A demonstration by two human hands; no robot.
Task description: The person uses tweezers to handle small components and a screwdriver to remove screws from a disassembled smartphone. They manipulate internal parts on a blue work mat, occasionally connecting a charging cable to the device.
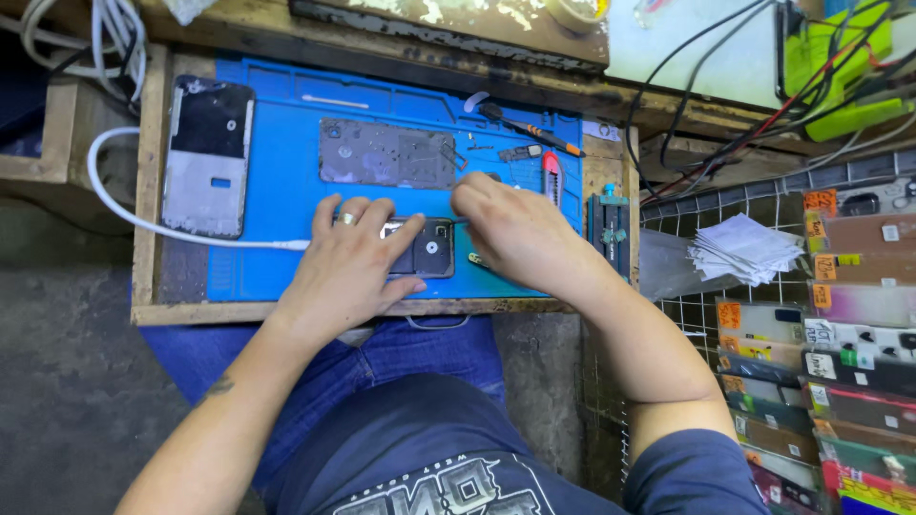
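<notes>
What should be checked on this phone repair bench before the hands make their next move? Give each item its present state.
1. Left hand steadies the opened phone on the blue mat: ok.
2. Right hand has a firm grip on a tool: cannot tell, the fingers hide it.
3. Phone lies flat inside the mat: ok.
4. Detached grey panel lies apart from the hands: ok.
5. Orange-handled screwdriver lies on the mat behind the right hand: ok.
6. White cable kept off the work area: not ok, it runs across the mat to the left hand.
</notes>
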